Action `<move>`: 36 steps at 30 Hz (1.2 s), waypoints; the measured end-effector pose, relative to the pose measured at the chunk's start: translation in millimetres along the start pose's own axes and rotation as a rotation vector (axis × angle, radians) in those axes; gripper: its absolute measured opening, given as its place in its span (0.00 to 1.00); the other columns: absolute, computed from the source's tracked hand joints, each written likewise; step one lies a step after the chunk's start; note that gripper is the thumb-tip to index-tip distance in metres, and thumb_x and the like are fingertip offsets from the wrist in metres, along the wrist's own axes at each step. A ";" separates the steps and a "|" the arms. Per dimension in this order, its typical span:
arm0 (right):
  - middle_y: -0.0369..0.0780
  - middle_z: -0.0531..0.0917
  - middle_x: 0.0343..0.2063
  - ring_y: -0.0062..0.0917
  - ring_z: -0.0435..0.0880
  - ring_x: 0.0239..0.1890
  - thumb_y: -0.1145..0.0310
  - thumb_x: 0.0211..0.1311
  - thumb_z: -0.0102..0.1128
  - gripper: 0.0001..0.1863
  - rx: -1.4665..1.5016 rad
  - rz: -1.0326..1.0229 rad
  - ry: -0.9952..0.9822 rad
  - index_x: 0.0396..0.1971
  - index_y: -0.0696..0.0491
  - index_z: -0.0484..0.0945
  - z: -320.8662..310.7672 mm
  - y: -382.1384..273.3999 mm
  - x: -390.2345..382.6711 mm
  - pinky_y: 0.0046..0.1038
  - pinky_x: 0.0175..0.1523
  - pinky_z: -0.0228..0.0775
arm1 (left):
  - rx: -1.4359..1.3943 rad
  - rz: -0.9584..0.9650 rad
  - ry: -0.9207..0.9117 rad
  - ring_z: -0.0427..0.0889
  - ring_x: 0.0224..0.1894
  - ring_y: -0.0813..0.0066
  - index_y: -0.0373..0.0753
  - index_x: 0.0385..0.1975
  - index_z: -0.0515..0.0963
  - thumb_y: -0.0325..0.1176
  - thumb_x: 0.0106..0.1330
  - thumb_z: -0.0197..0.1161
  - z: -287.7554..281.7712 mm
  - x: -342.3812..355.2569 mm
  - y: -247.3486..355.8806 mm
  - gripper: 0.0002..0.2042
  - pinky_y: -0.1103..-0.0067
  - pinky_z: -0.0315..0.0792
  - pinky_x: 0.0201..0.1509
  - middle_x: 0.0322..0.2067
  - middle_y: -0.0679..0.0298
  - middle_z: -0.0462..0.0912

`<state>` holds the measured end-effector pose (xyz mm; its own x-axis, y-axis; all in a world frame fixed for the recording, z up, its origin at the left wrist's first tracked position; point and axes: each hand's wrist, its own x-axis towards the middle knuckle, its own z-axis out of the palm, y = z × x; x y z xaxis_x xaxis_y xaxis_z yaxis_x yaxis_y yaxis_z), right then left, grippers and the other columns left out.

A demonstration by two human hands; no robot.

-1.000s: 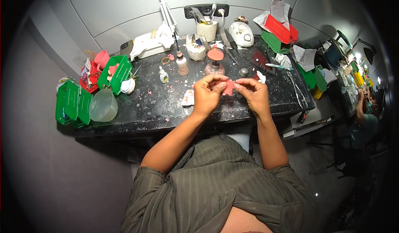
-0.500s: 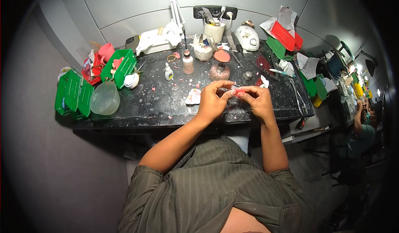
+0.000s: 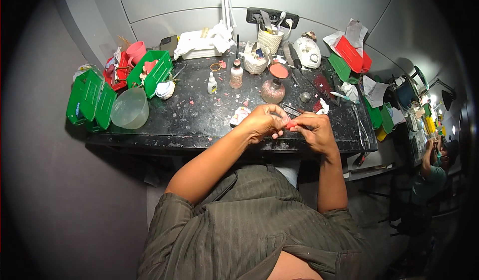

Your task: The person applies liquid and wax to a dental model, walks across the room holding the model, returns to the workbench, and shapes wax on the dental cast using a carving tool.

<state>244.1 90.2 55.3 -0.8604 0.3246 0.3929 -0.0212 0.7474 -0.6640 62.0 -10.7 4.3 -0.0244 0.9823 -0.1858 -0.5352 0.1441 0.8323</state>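
Observation:
My left hand (image 3: 263,125) and my right hand (image 3: 315,133) meet over the bench's front part, fingertips closed on a small pink piece (image 3: 290,124), partly hidden by fingers. A thin metal instrument (image 3: 294,111) shows just behind them; I cannot tell whether it is held. A white and pink lump (image 3: 240,116) lies beside my left hand. Farther back stand a round flask (image 3: 272,93), a pink-filled dish (image 3: 278,70), a dropper bottle (image 3: 236,79) and a small squeeze bottle (image 3: 212,85).
The dark bench (image 3: 179,116) carries green bins (image 3: 91,100), a translucent bowl (image 3: 129,114), a white tray (image 3: 197,51), a tool cup (image 3: 269,41), a white machine (image 3: 307,53) and long instruments (image 3: 359,120). A co-worker (image 3: 428,175) sits at another bench on the right.
Both hands have come down toward the bench's front edge. The pink piece, broad and flat earlier, now looks smaller between my fingertips. My left hand has turned, and the whole view has shifted slightly.

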 end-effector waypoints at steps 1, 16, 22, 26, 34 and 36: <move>0.40 0.88 0.27 0.25 0.86 0.31 0.78 0.54 0.70 0.06 -0.002 0.003 0.001 0.33 0.58 0.87 -3.2 -1.0 1.5 0.25 0.38 0.75 | -0.001 -0.002 -0.003 0.78 0.24 0.78 0.37 0.38 0.73 0.28 0.66 0.68 0.6 -2.9 2.9 0.09 0.84 0.69 0.22 0.31 0.59 0.85; 0.40 0.85 0.38 0.27 0.84 0.44 0.81 0.54 0.68 0.10 0.322 -0.171 0.101 0.38 0.58 0.87 -9.9 3.7 19.4 0.28 0.50 0.76 | -0.257 -0.004 -0.074 0.74 0.22 0.80 0.38 0.50 0.70 0.30 0.67 0.66 17.0 -18.6 10.8 0.15 0.85 0.65 0.18 0.37 0.61 0.81; 0.41 0.87 0.32 0.22 0.85 0.35 0.72 0.57 0.69 0.06 -0.042 -0.070 0.270 0.31 0.60 0.87 -31.1 16.7 112.7 0.24 0.42 0.76 | -0.134 0.408 0.344 0.73 0.20 0.80 0.38 0.50 0.68 0.32 0.70 0.64 -2.9 -19.6 26.5 0.15 0.87 0.62 0.14 0.37 0.61 0.79; 0.43 0.88 0.27 0.25 0.86 0.31 0.67 0.54 0.71 0.09 -0.248 0.169 -0.051 0.31 0.57 0.88 -40.6 38.8 164.1 0.29 0.40 0.76 | -0.131 0.479 0.410 0.72 0.19 0.81 0.38 0.50 0.67 0.31 0.70 0.64 -13.5 -29.2 34.9 0.15 0.86 0.62 0.15 0.37 0.61 0.79; 0.43 0.88 0.31 0.26 0.85 0.36 0.66 0.52 0.74 0.12 -0.382 0.219 -0.033 0.32 0.58 0.87 -47.0 26.5 172.1 0.31 0.44 0.75 | -0.271 0.596 0.574 0.70 0.19 0.85 0.37 0.48 0.68 0.26 0.67 0.63 -51.4 -54.3 38.3 0.14 0.88 0.59 0.17 0.37 0.61 0.76; 0.42 0.87 0.33 0.28 0.85 0.38 0.67 0.53 0.73 0.10 -0.423 0.190 0.068 0.31 0.57 0.87 -46.3 2.2 156.8 0.29 0.45 0.74 | 0.162 0.679 0.661 0.70 0.18 0.84 0.36 0.41 0.75 0.24 0.64 0.65 -66.4 -54.7 35.7 0.09 0.86 0.61 0.21 0.33 0.64 0.78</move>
<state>132.8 169.6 144.8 -0.7933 0.5050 0.3400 0.3549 0.8374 -0.4158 -11.9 -67.2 9.5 -0.7840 0.6032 0.1466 -0.1098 -0.3671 0.9237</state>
